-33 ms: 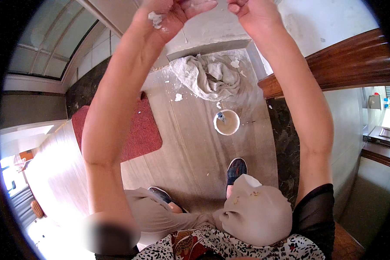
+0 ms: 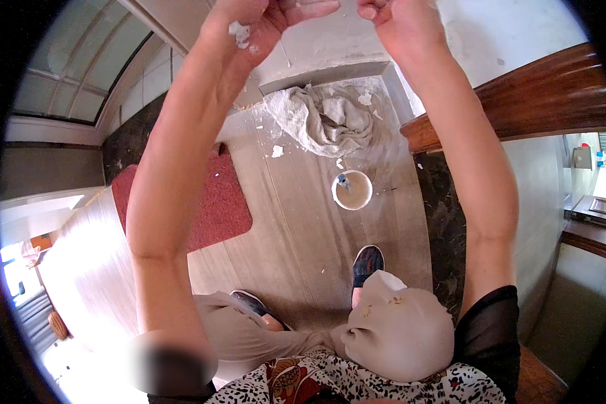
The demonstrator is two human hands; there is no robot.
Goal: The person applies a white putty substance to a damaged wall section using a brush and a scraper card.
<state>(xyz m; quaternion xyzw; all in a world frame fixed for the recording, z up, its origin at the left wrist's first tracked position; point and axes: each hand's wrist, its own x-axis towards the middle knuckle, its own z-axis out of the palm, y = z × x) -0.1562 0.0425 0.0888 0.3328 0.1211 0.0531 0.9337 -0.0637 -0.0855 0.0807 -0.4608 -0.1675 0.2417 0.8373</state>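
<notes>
- Head view shows both arms raised high toward a pale wall surface at the top edge, so the hands work overhead while the person stands below.
- Left hand (image 2: 262, 23) is curled, with white lumps of plaster-like paste (image 2: 239, 31) stuck to the palm; whether it pinches anything cannot be told, since the fingertips run out of view.
- Right hand (image 2: 397, 23) sits just beside it, the two close together but apart, its fingers bent inward; its grip is cut off by the edge too.
- Crumpled grey cloth (image 2: 323, 121) lies on the floor at the foot of the wall, probably to catch droppings; white flecks (image 2: 276, 151) dot the boards near it.
- Small round tub (image 2: 352, 190) with a tool standing in it rests just beyond the cloth, near the dark shoes (image 2: 367, 264), likely kept within easy reach.
- Red mat (image 2: 215, 202) lies well to the left.
</notes>
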